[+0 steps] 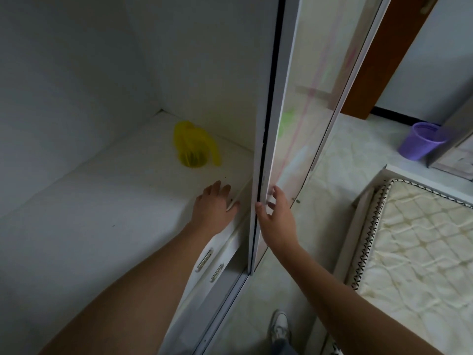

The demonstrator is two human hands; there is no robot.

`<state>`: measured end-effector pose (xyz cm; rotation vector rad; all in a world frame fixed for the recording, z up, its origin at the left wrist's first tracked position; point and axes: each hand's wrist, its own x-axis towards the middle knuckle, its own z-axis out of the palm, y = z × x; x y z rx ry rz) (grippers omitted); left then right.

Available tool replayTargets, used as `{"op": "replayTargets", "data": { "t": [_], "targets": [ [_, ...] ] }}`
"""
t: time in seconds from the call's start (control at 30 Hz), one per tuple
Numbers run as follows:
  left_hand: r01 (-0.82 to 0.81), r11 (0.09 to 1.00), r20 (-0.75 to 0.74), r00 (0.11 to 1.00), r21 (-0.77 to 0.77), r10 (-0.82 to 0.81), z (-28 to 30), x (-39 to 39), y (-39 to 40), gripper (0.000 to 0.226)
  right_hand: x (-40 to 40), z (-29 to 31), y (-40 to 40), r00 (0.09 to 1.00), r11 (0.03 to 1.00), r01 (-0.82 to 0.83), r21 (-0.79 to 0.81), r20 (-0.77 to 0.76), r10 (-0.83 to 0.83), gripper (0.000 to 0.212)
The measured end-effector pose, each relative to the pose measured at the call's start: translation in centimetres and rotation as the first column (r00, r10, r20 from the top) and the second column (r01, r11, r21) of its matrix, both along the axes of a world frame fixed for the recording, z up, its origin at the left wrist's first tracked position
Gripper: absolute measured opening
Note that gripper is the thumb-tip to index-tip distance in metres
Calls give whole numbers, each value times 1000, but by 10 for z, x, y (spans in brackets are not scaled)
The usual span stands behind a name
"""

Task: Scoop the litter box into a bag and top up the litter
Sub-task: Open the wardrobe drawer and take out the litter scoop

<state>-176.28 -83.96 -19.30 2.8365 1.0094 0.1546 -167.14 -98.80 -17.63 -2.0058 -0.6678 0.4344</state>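
Reaching into a white wardrobe-type cabinet here, both hands down by the sliding door (266, 139) edge. The left hand (213, 206) lies flat with its fingers straight on the shelf (107, 190), right at the front lip next to the door track, holding nothing. The right hand (277, 213) has its thumb hooked on the near edge of the door panel and its fingers curled round the mirrored face, so it's gripping the door.

The thing that matters is the yellow litter scoop (194, 144). It sits on the same shelf, farther back and a bit left of the left hand, close to the far corner and just beside the door frame. It's a bit blurry, but its long axis looks like it runs roughly near-to-far, with the slotted end pointing toward the hands and what I think is the handle along its right side. The left hand is clearly the nearer one, with bare shelf between it and the scoop, so I'd guess a straight reach forward gets it while the right keeps hold of the door.

No litter box or bag in view. A purple bin (419, 140) stands on the floor far right, and a mattress (414, 247) lies near right.
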Motion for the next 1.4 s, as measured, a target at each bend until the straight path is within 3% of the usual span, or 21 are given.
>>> {"op": "replayTargets", "data": {
  "t": [0.2,0.47,0.77,1.03,1.4],
  "targets": [
    [59,997,21,998,45,-60,-13,7,10,55,6,-12,3,1000,999,29,27,5,-29,50],
    [-18,994,-64,998,104,24,-24,27,10,44,16,-15,7,990,998,65,-4,125,-64,49],
    [-42,989,-22,999,140,46,-25,37,11,38,58,-16,19,986,997,63,-36,156,-57,42],
    [-84,993,6,996,86,84,-22,40,10,42,107,0,38,987,992,121,-26,105,-118,35],
    [-90,989,-6,996,116,92,-23,41,10,44,165,10,63,966,966,257,-20,36,-256,48]
  ]
}}
